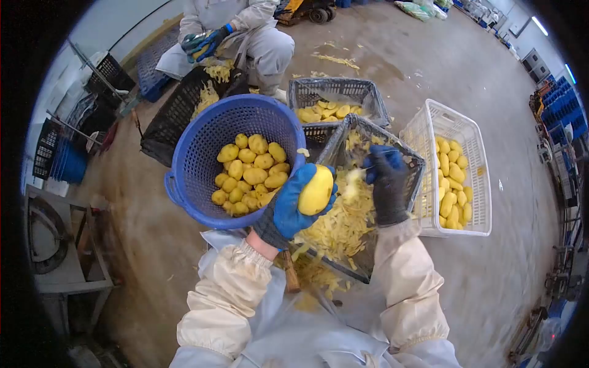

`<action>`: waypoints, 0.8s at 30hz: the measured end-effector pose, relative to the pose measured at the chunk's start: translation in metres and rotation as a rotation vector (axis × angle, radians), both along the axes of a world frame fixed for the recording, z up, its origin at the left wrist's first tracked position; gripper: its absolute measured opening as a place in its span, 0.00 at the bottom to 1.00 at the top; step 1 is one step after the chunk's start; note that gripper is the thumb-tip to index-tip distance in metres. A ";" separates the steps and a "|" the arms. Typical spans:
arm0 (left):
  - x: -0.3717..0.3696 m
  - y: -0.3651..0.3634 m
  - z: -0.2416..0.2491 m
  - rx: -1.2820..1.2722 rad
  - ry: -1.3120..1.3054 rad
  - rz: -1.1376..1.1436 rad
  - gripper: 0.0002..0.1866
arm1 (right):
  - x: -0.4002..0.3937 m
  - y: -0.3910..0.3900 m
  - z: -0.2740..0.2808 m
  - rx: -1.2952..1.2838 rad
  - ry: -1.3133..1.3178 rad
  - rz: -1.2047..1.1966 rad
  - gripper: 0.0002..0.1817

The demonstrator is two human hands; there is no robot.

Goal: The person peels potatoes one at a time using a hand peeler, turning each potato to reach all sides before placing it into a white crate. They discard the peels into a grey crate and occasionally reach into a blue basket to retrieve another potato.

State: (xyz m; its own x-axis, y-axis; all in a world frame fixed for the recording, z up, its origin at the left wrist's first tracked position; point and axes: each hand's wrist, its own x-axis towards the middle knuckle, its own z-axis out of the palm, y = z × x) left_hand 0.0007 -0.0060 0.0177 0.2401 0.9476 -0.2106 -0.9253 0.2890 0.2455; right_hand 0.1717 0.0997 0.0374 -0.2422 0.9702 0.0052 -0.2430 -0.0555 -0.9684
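My left hand [293,205], in a blue-coated glove, is closed around a yellow potato [316,191], lifted above a black crate [412,168] full of peel strips [340,230]. Across the crate, my right hand [388,178], in a dark blue glove, has its fingers curled. Whatever it grips is hidden and blurred. A pale smeared shape [351,184] lies just left of that hand, apart from the potato. Left of my hands stands a blue basket [205,119] holding many potatoes [251,172]. To the right, a white crate [482,221] contains yellow potatoes [453,184].
Another black crate [374,101] with potatoes stands behind. Opposite me sits a person [230,37] with gloved hands, beside a tilted black crate [175,119] with peels. A metal stand [67,257] is at left. Peel scraps [337,60] lie on the wet floor [509,276].
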 end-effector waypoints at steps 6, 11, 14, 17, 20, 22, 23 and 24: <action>-0.007 0.013 -0.019 0.009 -0.019 0.124 0.18 | -0.022 -0.042 0.014 0.026 -0.138 0.357 0.09; -0.004 0.009 -0.016 0.115 0.045 0.066 0.20 | -0.010 -0.010 0.010 0.035 -0.030 0.038 0.07; -0.011 0.014 -0.019 0.010 -0.058 0.129 0.22 | -0.018 -0.038 0.010 0.040 -0.072 0.293 0.06; -0.011 0.010 -0.018 -0.043 0.005 0.211 0.22 | -0.027 -0.048 -0.004 0.168 -0.266 0.315 0.06; -0.006 0.002 -0.002 -0.028 0.073 0.123 0.20 | -0.011 -0.009 0.009 -0.015 0.007 -0.015 0.06; -0.010 0.004 -0.005 -0.058 0.017 0.148 0.20 | -0.017 -0.022 0.007 0.005 0.026 0.104 0.07; -0.011 0.007 -0.009 -0.087 -0.048 0.178 0.19 | -0.021 -0.031 0.006 0.025 0.036 0.230 0.07; -0.012 0.012 -0.007 -0.061 -0.126 0.157 0.20 | -0.024 -0.046 0.010 0.045 -0.084 0.421 0.08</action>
